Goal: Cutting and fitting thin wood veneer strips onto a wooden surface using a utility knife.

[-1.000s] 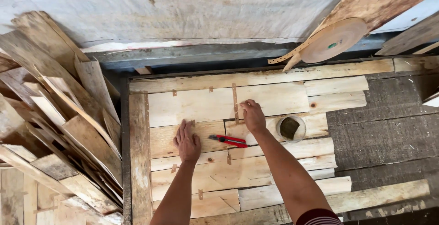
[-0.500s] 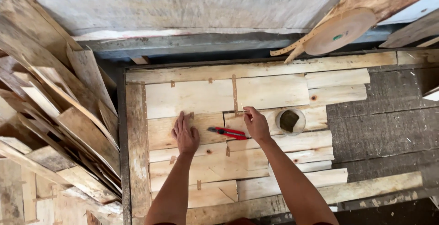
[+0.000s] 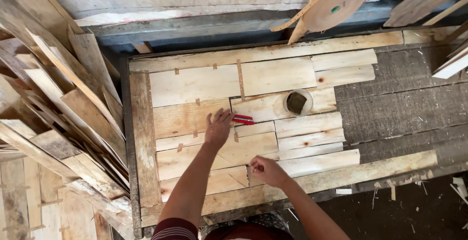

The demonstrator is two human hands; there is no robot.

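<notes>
Right hand nearest, loosely curled on the planks, holding nothing that shows. Left hand farther out, flat, fingers together, pressing boards. Red knife lies just right of its fingertips, long axis left-right, well beyond the right hand.

We see the cutter on the boards mid-frame, roll to its right, plank stack at left.

Bare forearms; left sleeve dark maroon, seemingly thin-striped.
</notes>
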